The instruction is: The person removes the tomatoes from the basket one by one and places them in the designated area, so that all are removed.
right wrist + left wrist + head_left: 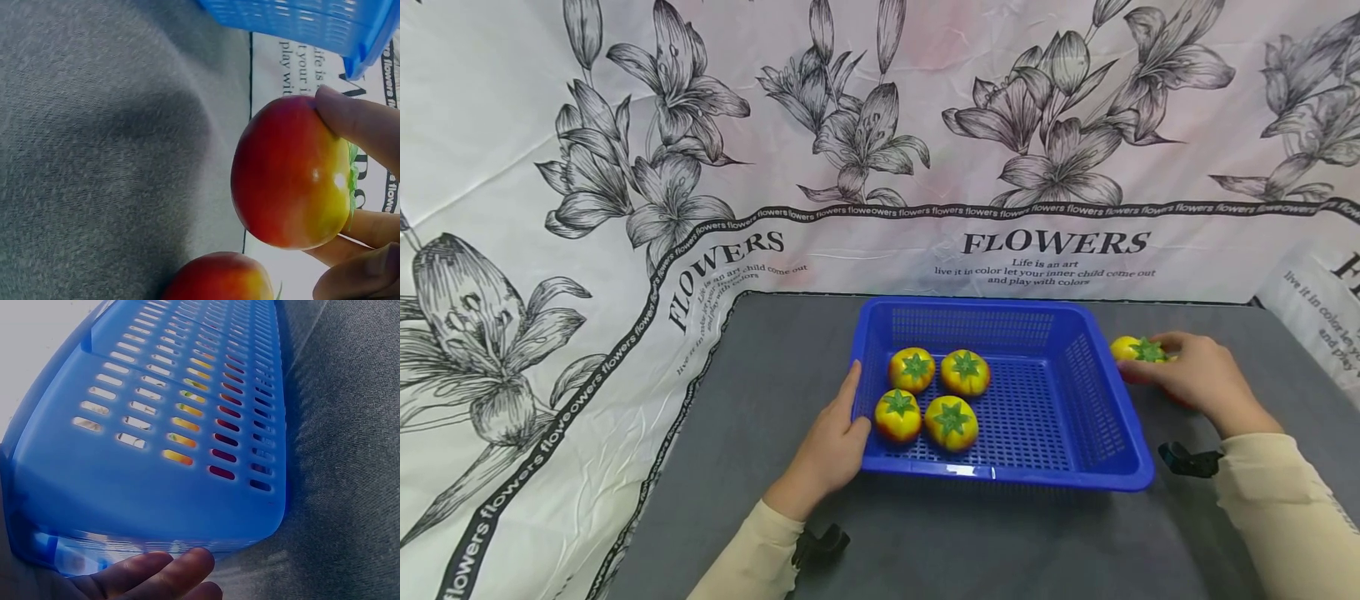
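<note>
Your right hand pinches 1 red-yellow tomato between thumb and fingers, just right of the blue basket. A 2nd tomato lies near it, cut off by the right wrist view's edge. Your left hand grips the basket's left end at the rim. 4 tomatoes inside, left half. Grey tabletop below; flower-print cloth behind.
</note>
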The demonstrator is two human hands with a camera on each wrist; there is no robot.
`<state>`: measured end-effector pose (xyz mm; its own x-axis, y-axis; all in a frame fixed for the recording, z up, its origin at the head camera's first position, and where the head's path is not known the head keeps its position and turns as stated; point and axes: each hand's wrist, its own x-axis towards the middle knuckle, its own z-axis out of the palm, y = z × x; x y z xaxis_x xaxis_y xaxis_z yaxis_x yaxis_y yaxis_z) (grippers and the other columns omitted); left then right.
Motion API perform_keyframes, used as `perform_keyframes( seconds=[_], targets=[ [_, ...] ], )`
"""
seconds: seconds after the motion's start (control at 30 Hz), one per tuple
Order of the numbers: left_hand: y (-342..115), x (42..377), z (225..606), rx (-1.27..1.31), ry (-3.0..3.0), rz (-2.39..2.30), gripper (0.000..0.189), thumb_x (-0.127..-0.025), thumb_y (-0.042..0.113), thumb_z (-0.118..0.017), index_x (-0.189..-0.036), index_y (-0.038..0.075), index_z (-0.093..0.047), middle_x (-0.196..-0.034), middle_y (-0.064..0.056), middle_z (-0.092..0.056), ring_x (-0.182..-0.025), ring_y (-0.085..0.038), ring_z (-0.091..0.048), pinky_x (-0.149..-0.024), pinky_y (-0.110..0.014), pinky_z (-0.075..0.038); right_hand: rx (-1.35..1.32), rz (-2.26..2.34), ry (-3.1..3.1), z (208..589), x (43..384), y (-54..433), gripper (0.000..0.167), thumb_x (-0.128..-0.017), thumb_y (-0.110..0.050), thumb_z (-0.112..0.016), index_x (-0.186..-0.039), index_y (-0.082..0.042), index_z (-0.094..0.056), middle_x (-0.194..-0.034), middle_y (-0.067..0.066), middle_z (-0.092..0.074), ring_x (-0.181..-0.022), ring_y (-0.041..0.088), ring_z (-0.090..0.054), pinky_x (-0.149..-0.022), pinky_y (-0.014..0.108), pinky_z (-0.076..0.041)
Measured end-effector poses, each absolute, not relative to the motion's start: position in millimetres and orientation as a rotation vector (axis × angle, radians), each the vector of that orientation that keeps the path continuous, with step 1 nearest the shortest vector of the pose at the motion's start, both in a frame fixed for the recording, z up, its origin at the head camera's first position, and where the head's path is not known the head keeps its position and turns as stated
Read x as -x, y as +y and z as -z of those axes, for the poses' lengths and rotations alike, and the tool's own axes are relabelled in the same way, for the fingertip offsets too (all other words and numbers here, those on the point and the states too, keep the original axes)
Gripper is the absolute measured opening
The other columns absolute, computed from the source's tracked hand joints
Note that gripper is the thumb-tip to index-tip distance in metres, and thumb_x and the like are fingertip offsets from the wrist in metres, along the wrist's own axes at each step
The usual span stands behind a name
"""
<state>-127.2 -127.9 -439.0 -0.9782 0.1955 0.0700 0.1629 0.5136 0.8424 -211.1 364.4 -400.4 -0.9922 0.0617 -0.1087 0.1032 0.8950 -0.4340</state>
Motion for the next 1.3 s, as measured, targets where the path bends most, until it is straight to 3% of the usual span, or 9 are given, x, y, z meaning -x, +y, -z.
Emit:
perform_keyframes(
  seconds=[0.77, 1.03, 1.3],
  targets=[
    [-127, 127, 440, -0.323, 2.7, -1.521, 0.075, -0.102, 0.008, -0.045, -0.17, 0.011, -0.015, -0.173, -0.009, -0.023, -0.157, -0.027, -0.03, -0.125, -0.052, -0.025, -0.06, 0.633, 2.941, 411, 210, 368, 0.093, -0.093, -0.058, -0.071, -0.14, 0.018, -0.048, -0.127, 0.042, -0.057, -0.102, 0.049, -0.058, -0.076, 0.056, -0.05],
    [-126, 127, 439, -0.334, 2.694, -1.529, 0.074, -0.102, 0.009, -0.045, -0.17, 0.011, -0.014, -0.173, -0.009, -0.022, -0.156, -0.027, -0.03, -0.125, -0.051, -0.025, -0.003, 0.658, 2.966, 413, 210, 369, 0.086, -0.093, -0.051, -0.073, -0.138, 0.02, -0.05, -0.121, 0.041, -0.061, -0.099, 0.046, -0.06, -0.071, 0.044, -0.047],
    [-127, 127, 441, -0.322, 2.689, -1.536, 0.074, -0.103, 0.009, -0.044, -0.17, 0.014, -0.012, -0.174, -0.007, -0.021, -0.157, -0.025, -0.029, -0.126, -0.05, -0.024, -0.025, 0.653, 2.929, 418, 210, 368, 0.09, -0.095, -0.055, -0.069, -0.14, 0.02, -0.047, -0.127, 0.043, -0.056, -0.104, 0.051, -0.056, -0.077, 0.058, -0.049]
  ],
)
